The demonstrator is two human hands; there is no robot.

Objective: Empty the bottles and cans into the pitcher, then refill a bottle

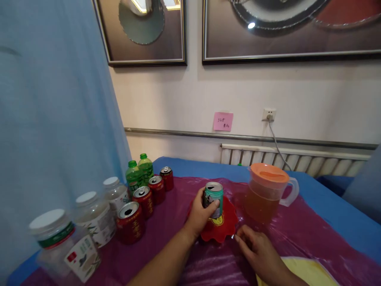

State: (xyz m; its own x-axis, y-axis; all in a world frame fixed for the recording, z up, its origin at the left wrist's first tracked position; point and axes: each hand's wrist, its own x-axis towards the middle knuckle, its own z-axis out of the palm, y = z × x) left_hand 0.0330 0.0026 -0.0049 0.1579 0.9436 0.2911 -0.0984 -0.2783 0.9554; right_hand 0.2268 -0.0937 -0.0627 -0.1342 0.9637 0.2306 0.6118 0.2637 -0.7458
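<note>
My left hand (201, 212) is wrapped around a green drink can (218, 198), held upright at the red scalloped plate (212, 235). A dark opening shows in the can's silver top. Whether its base touches the plate I cannot tell. Just right of the plate's near edge is my right hand (257, 250), its thumb and forefinger pinched together. A small silvery piece (232, 237) shows at those fingertips, too small to identify surely.
A lidded pitcher (262, 198) of amber liquid stands right. At left are several red cans (131, 228), two green-capped bottles (134, 174) and three white-lidded jars (97, 218). A yellow cloth (306, 272) lies near right, on the purple table cover (297, 234).
</note>
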